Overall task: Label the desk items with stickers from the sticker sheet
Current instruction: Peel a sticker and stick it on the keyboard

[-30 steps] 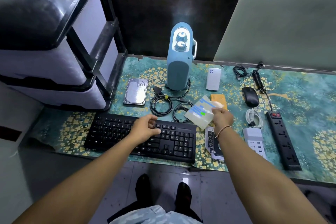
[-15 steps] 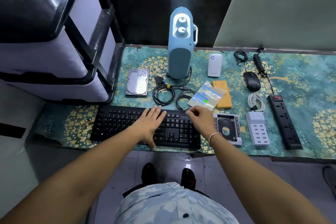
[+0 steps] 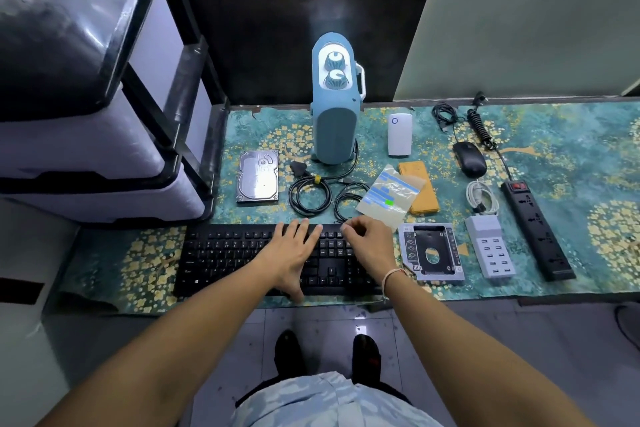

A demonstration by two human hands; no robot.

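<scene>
Looks like the keyboard point(image 3: 277, 258) is being labelled right now. The left hand point(image 3: 291, 253) is laid flat on the keys, fingers straight, while the right hand point(image 3: 367, 243) is curled over the top edge, fingertips pinched down. Whether a sticker is under them can't be told. The sticker sheet point(image 3: 389, 192) is parked just behind on the worktop point(image 3: 571, 156), overlapping an orange case point(image 3: 420, 184). No stickers can be made out on the hard drive point(image 3: 258, 175), mouse point(image 3: 469, 159) or power strip point(image 3: 536, 232), so most seems left.

Open mat point(image 3: 571, 156) far right past the power strip point(image 3: 537, 230); drawer unit point(image 3: 104, 135) walls off the left, cables point(image 3: 310, 192) crowd mid-desk.
</scene>
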